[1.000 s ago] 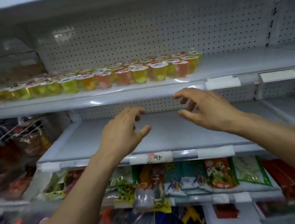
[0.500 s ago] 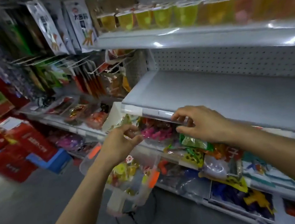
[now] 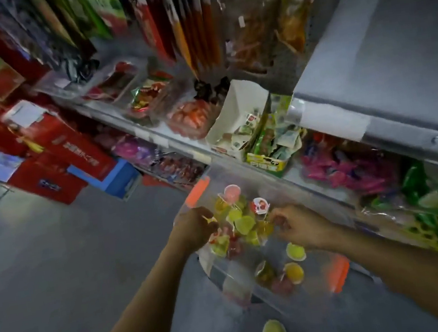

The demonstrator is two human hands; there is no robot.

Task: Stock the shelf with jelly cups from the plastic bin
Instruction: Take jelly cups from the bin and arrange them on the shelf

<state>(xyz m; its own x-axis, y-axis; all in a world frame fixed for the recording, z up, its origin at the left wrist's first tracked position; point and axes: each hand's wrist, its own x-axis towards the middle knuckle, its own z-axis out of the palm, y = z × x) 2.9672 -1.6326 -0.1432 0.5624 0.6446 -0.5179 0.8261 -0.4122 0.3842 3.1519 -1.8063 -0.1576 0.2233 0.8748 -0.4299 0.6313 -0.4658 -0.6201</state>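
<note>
Clear bin (image 3: 230,285) is open on top. The left hand (image 3: 195,232) enters its mouth at 9 o'clock and the right hand (image 3: 302,227) at 3 o'clock; blur hides what the fingers hold. Jelly cups (image 3: 241,224) are heaped in the far half between the hands, with loose cups only in the near half. Orange latches (image 3: 197,192) stand up from the rim at 11 and 5 o'clock. The grey shelf (image 3: 393,51) at 1–2 o'clock has a bare deck, reached over its front rail (image 3: 404,134). Hanging packets (image 3: 257,25) at 12 o'clock crowd its left edge. Pink bags (image 3: 353,169) are packed just beside the bin at 2–3 o'clock. The floor (image 3: 58,272) at 9 o'clock is open, with red boxes (image 3: 64,153) well apart at 10.
</note>
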